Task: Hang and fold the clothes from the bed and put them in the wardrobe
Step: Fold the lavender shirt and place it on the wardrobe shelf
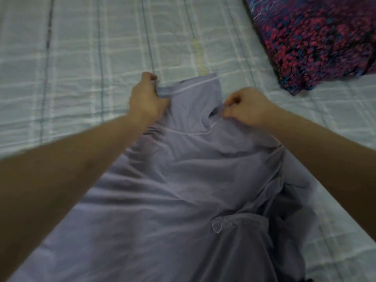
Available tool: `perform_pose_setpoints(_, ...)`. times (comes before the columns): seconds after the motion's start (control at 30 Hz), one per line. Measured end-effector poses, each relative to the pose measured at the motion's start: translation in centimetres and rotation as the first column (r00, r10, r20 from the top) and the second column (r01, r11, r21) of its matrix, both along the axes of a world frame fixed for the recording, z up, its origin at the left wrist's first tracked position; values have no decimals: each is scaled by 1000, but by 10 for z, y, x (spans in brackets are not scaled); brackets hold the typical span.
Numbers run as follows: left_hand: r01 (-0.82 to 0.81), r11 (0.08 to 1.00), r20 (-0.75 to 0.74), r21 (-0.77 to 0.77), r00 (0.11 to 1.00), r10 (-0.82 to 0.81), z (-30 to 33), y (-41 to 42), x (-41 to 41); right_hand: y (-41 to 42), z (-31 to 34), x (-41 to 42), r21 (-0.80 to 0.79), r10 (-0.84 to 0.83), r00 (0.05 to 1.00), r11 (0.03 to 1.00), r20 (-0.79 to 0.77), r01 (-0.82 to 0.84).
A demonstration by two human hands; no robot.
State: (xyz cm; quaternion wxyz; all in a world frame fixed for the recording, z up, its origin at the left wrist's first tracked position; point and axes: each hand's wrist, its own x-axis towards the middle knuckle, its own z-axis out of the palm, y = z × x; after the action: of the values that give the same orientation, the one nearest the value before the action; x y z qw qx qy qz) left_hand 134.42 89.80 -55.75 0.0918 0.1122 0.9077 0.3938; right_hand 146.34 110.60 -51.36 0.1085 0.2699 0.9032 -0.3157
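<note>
With the lavender garment (183, 180) lying on the bed (81, 58), the left hand (145, 96) and right hand (247, 107) are pinching its far edge with curled fingers; tension should be kept even so that edge lies straight.

You have one view only, from the camera on your head, looking forward and steeply down along both forearms at the bed (85, 58). It sits close: the lilac garment (183, 190) fills the lower middle, a patterned cloth (317, 41) cuts the top right corner.
</note>
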Motion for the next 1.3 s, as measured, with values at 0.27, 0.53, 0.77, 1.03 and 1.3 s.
perform_pose_setpoints(0.27, 58, 997, 61, -48, 997, -55, 21, 21, -32, 29, -5, -9, 204, -148, 987, 966, -63, 158)
perform_pose_setpoints(0.53, 189, 978, 38, -88, 982, -186, 37, 27, -29, -1, -3, -61, 2, -83, 996, 997, 33, 83)
perform_pose_setpoints(0.77, 670, 717, -475, -192, 576, -665, 64, -9, 33, 8, 19, 3, -195, -158, 923, 976, -352, 93)
perform_pose_setpoints(1.03, 796, 362, -139, -485, 338, -931, 40, -33, 116, 11, 23, 150, 293, 222, 963, 941, -154, -170)
perform_pose_setpoints(1.3, 732, 484, -334, -479, 358, -872, 35, 78, 129, -11, 22, 251, -121, -494, 832, 837, 253, 534)
